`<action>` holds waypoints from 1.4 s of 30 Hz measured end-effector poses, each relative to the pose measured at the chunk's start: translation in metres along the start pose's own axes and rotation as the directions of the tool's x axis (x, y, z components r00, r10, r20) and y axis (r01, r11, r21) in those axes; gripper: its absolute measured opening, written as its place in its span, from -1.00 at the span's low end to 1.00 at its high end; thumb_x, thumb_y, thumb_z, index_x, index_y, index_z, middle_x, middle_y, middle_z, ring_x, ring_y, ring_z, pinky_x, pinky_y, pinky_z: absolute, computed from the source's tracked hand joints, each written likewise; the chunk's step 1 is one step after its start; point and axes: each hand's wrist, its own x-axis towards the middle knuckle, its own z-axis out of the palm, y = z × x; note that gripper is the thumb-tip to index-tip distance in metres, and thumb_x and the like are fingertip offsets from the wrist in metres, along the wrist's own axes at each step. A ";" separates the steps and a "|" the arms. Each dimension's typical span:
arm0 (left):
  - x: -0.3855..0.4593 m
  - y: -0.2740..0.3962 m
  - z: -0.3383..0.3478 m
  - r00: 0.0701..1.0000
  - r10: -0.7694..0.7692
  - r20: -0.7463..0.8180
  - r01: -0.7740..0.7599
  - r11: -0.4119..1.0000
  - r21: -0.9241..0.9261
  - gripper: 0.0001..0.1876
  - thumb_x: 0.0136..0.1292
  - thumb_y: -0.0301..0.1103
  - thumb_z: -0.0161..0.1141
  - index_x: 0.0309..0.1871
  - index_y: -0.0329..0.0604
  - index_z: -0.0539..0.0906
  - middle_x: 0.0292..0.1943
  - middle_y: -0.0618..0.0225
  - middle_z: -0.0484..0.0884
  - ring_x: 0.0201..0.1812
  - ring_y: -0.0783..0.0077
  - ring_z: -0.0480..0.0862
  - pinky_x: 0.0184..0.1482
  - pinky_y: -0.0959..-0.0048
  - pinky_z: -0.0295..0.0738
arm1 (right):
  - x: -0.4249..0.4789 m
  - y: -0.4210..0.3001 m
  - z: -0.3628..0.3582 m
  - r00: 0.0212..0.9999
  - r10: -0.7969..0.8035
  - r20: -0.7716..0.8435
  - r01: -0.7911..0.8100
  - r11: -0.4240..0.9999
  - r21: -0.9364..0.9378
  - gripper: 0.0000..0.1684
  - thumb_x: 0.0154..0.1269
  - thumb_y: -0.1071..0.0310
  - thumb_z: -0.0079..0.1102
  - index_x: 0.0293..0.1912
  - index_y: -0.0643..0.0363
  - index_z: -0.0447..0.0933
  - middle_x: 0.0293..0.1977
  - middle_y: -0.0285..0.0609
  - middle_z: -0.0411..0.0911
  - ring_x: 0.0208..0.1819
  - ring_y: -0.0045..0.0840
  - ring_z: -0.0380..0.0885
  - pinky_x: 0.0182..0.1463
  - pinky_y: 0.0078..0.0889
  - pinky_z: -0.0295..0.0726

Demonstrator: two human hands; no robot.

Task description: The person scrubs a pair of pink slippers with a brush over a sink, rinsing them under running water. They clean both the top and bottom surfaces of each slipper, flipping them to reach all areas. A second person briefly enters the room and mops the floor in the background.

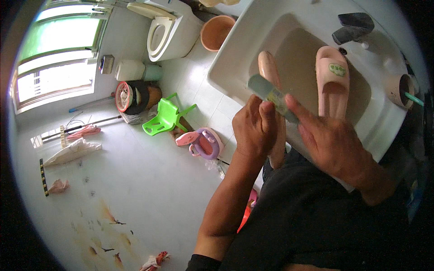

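Note:
My left hand [253, 126] is closed around a pink slipper [269, 64], turned edge-on above the near rim of the washbasin [225, 67]. Against this slipper lies a flat grey-green piece [259, 84], which looks like a scrubbing brush, with a yellowish patch on it. The fingers of my right hand [334, 145] grip its lower end. If it has bristles, they are hidden. A matching pink slipper [334, 81], with a green and white patch on its strap, rests in the basin, its lower end partly covered by my right hand.
A dark faucet [352, 28] and a round holder [398, 91] with a green stick stand on the basin's far side. Left of the basin are an orange bucket [217, 32], a toilet [162, 35], a green child's chair [166, 117] and a purple-pink potty seat [206, 144].

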 end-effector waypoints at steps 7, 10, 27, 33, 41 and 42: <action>-0.005 -0.011 0.003 0.997 0.067 -0.049 -0.070 0.996 -0.058 -0.21 0.44 0.41 -0.22 -0.09 -0.27 0.64 -0.44 0.00 0.65 -0.31 -0.03 0.74 -0.27 0.22 0.56 | 0.045 0.005 -0.022 0.992 0.120 0.038 -0.120 0.993 0.000 -0.42 0.58 0.22 -0.02 0.49 0.06 0.24 -0.44 -0.01 0.65 -0.54 -0.44 0.64 -0.26 -0.29 0.67; -0.010 0.000 0.001 0.999 0.026 -0.019 -0.027 0.997 -0.076 -0.13 0.41 0.47 -0.21 -0.05 -0.33 0.64 -0.45 0.05 0.65 -0.32 0.19 0.71 -0.22 0.29 0.57 | 0.056 0.017 -0.024 0.953 0.301 0.023 -0.301 0.943 0.143 -0.44 0.60 0.19 -0.08 0.48 0.08 0.25 -0.37 0.06 0.66 -0.42 -0.32 0.70 -0.10 -0.11 0.65; 0.019 -0.057 -0.006 0.867 -0.489 -0.094 0.370 0.760 -0.533 0.07 0.36 0.57 -0.56 -0.34 -0.39 0.65 -0.50 0.28 0.61 -0.44 0.44 0.54 -0.25 0.42 0.49 | -0.012 0.023 -0.003 0.961 0.239 0.139 -0.268 0.930 0.251 -0.37 0.48 0.27 0.04 0.48 0.02 0.26 -0.21 0.28 0.62 -0.22 0.06 0.65 -0.06 0.09 0.61; 0.027 -0.041 -0.004 0.874 -0.475 -0.101 0.401 0.823 -0.403 0.11 0.30 0.63 -0.57 -0.38 -0.39 0.66 -0.48 0.18 0.65 -0.38 0.30 0.64 -0.18 0.32 0.54 | -0.023 0.002 0.025 0.996 0.053 0.072 -0.075 0.931 0.357 -0.34 0.44 0.30 0.09 0.48 0.06 0.25 -0.35 0.30 0.61 -0.38 0.18 0.61 -0.21 0.16 0.60; 0.016 -0.009 -0.004 0.932 -0.360 -0.041 0.353 0.928 -0.118 0.14 0.29 0.63 -0.62 -0.27 -0.38 0.70 -0.39 -0.06 0.70 -0.27 0.04 0.73 -0.11 0.16 0.56 | 0.052 0.016 0.015 0.995 0.096 0.032 -0.101 0.955 0.278 -0.40 0.58 0.24 -0.06 0.52 0.03 0.19 -0.51 -0.02 0.60 -0.57 -0.41 0.58 -0.41 -0.27 0.60; 0.017 -0.012 -0.006 0.928 -0.371 -0.029 0.363 0.920 -0.151 0.14 0.29 0.63 -0.62 -0.26 -0.38 0.70 -0.39 -0.06 0.70 -0.26 0.05 0.73 -0.10 0.16 0.57 | 0.055 0.015 0.014 0.994 0.097 0.041 -0.105 0.950 0.295 -0.40 0.59 0.24 -0.06 0.52 0.02 0.19 -0.51 -0.04 0.59 -0.57 -0.43 0.57 -0.42 -0.28 0.59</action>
